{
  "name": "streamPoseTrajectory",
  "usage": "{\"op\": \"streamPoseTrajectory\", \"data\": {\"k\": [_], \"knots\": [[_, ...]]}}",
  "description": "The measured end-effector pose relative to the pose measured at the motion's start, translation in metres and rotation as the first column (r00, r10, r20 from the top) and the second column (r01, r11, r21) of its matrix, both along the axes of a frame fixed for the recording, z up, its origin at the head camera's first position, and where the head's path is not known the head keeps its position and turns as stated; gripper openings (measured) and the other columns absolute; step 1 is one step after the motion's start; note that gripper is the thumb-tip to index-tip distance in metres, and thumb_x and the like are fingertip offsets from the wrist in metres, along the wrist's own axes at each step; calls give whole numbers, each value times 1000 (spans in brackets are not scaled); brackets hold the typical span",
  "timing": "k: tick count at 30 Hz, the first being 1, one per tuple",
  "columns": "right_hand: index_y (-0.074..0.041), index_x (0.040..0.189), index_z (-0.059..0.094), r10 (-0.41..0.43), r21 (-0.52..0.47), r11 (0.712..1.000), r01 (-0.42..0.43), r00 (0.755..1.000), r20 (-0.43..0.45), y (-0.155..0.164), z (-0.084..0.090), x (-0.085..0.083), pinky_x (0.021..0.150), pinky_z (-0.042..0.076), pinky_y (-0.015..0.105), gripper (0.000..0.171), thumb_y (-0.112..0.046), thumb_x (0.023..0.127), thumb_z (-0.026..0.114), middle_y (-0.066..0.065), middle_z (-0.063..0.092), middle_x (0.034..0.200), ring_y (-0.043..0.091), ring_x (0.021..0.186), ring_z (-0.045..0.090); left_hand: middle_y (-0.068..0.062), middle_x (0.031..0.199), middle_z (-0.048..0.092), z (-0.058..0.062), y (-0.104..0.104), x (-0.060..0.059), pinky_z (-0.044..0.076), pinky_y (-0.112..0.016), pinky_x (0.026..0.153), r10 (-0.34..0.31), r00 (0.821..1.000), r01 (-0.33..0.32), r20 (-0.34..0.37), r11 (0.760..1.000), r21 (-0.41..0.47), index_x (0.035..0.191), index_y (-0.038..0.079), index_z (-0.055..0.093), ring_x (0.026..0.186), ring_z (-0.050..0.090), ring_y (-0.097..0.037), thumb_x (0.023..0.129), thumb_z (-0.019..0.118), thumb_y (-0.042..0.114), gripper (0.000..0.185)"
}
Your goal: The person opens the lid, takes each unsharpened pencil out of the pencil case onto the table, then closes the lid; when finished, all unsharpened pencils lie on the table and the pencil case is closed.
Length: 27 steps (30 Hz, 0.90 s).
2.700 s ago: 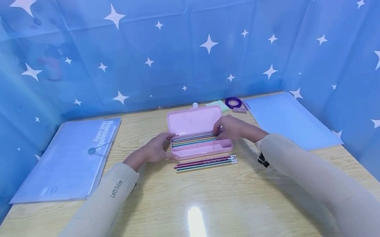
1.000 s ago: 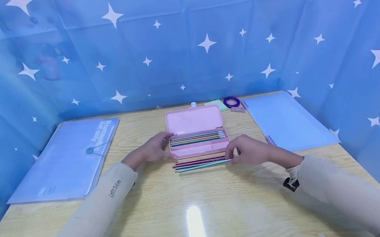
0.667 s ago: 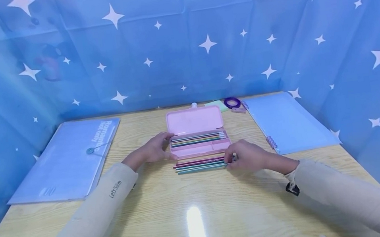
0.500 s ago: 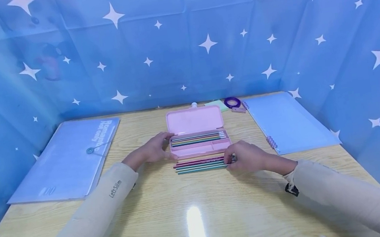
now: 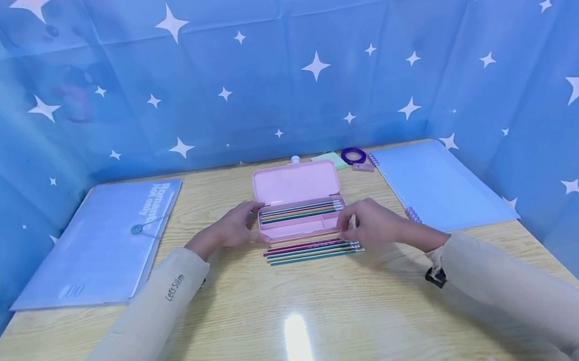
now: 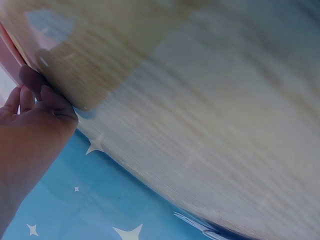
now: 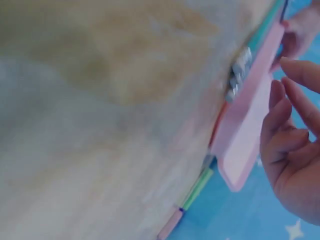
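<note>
Centrally, I see an open pink pencil case [image 5: 292,227] lying on a wooden table [image 5: 223,348], its lid [image 5: 295,183] back toward twelve o'clock. Striped-looking rows of pencils [image 5: 301,210] lie in its far compartment; loose pencils [image 5: 310,251] lie side by side just outside it, at six o'clock. At nine, the left hand [image 5: 235,225] grips the case's short end between thumb and fingers. At four, the right hand [image 5: 372,224] is by the near corner, fingers loosely bent and slightly apart; whether they touch the case, I cannot tell. Farther out are purple tape [image 5: 344,158] near one o'clock, a blue notebook [image 5: 441,185] at three, a pale folder [image 5: 100,242] at nine and, beyond twelve, a starry curtain [image 5: 277,84].
</note>
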State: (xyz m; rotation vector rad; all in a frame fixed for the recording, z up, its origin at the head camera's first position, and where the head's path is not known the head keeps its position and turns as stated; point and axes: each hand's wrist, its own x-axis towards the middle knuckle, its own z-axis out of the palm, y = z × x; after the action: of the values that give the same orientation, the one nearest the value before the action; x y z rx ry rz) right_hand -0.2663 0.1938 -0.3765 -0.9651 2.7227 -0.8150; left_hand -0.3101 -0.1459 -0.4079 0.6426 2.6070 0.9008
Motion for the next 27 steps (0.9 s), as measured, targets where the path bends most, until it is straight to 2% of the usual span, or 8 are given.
{"op": "streamPoseTrajectory", "data": {"k": [1, 4, 7, 10, 14, 22, 27], "knots": [[-9, 93, 75, -7, -8, 1000, 7, 1000, 4, -1, 1, -6, 55, 51, 28, 6, -11, 88, 75, -4, 68, 84, 12, 59, 56, -15, 157, 31, 0, 0, 0, 21, -47, 121, 0, 1000, 0, -3, 1000, 3, 154, 8, 30, 147, 26, -34, 75, 83, 46, 102], [-7, 95, 75, -29, 1, 1000, 29, 1000, -10, -3, 1, -26, 65, 53, 31, 8, -11, 88, 74, 0, 70, 88, 15, 69, 59, -16, 157, 31, -1, -1, 0, 21, -48, 121, 2, 1000, -2, -5, 1000, 11, 153, 7, 31, 147, 26, -34, 75, 84, 45, 101], [-6, 97, 75, -66, 61, 996, 67, 998, -14, -6, -2, -44, 75, 53, 36, 10, -11, 88, 74, 2, 70, 89, 18, 78, 59, -16, 157, 31, -2, -2, 1, 20, -48, 121, 8, 1000, -8, -1, 1000, 18, 153, 7, 31, 147, 26, -34, 75, 84, 44, 101], [-7, 98, 75, -104, 124, 987, 103, 995, 7, -7, -5, -56, 81, 53, 39, 11, -11, 88, 75, 2, 70, 91, 18, 83, 60, -16, 157, 32, -2, -2, 0, 21, -48, 121, 10, 1000, -10, -1, 1000, 13, 154, 8, 31, 146, 26, -34, 75, 84, 45, 102], [-6, 100, 76, -111, 171, 980, 105, 994, 25, -7, -6, -62, 83, 54, 40, 14, -11, 87, 76, 2, 71, 93, 18, 85, 62, -16, 156, 32, -1, 0, -1, 21, -47, 121, 2, 1000, -2, -12, 1000, 9, 154, 8, 31, 146, 27, -34, 76, 83, 45, 101], [-4, 96, 75, -12, 211, 977, 14, 1000, -14, -10, -6, -68, 77, 57, 37, 9, -6, 88, 74, 1, 71, 84, 14, 77, 63, -14, 158, 31, 2, 1, 0, 21, -46, 121, 15, 1000, -14, 6, 1000, -1, 154, 8, 30, 147, 26, -32, 76, 84, 44, 101], [-4, 95, 76, -21, 227, 974, 22, 1000, -9, -14, -5, -68, 80, 58, 37, 9, -3, 86, 74, 3, 71, 88, 16, 81, 64, -15, 157, 31, 2, 1, 2, 21, -47, 121, 13, 1000, -13, -1, 1000, -3, 154, 7, 30, 147, 26, -33, 76, 83, 43, 101]]}}
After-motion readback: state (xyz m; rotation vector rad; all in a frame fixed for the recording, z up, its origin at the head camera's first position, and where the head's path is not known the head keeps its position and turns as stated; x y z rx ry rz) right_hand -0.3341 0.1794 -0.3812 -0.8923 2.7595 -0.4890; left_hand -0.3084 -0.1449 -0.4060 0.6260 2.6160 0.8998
